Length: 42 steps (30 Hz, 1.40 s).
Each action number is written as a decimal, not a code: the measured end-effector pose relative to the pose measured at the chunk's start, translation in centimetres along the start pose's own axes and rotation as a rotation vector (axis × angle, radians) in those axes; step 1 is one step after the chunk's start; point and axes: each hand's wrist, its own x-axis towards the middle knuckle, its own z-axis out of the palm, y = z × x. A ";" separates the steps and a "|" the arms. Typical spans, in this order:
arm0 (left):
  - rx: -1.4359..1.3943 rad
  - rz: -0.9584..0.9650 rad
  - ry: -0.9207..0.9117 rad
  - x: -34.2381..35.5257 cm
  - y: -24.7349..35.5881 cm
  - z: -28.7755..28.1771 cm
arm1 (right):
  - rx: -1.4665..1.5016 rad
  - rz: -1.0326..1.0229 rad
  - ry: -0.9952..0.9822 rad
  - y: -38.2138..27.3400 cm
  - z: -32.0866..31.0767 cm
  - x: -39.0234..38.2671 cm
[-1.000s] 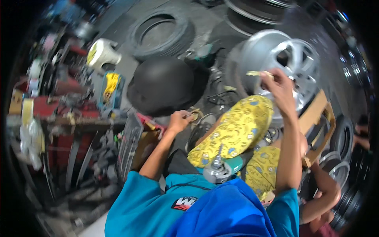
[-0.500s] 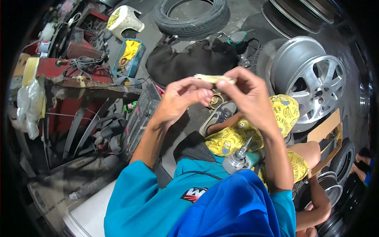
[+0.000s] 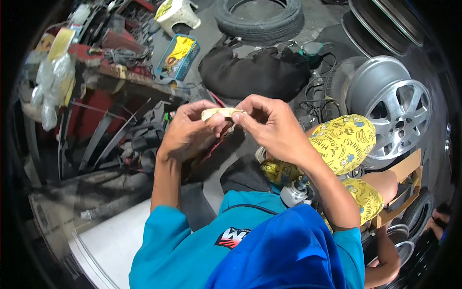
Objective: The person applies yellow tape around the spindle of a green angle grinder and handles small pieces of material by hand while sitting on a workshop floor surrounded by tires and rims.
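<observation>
A small cream-coloured folded strip [image 3: 215, 112] is stretched between my hands in front of my chest; I cannot tell its material. My left hand [image 3: 190, 126] pinches its left part, thumb tip up against it. At the right end, my right hand [image 3: 267, 123] grips it between thumb and fingers. Below my right forearm, a rotary power tool with a silver head [image 3: 293, 194] rests by the yellow patterned shorts [image 3: 344, 144]. Part of that tool is hidden by the forearm and blue cloth [image 3: 279, 250].
A black dog-like shape [image 3: 255, 72] lies ahead, with a tyre [image 3: 260, 24] beyond. A silver alloy wheel [image 3: 397, 118] stands right, above a cardboard box [image 3: 409, 168]. Another person's arm [image 3: 387, 257] shows lower right. Left are a blue basket [image 3: 185, 70] and cluttered metal racks [image 3: 110, 82].
Both hands have moved left and slightly lower with the strip, coming closer together. The left thumb now presses on it. The view has shifted, and the power tool's pointed tip is less visible.
</observation>
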 end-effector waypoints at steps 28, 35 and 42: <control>0.534 0.750 -0.456 -14.7 12.4 1.3 | -0.743 -0.044 -1.040 10.0 11.4 -3.5; 0.332 0.730 -0.215 -16.1 7.2 2.7 | -0.791 0.098 -0.798 5.3 5.1 -3.9; 0.109 0.663 -0.004 -17.3 1.6 3.5 | -0.812 0.104 -0.673 0.9 1.7 -6.1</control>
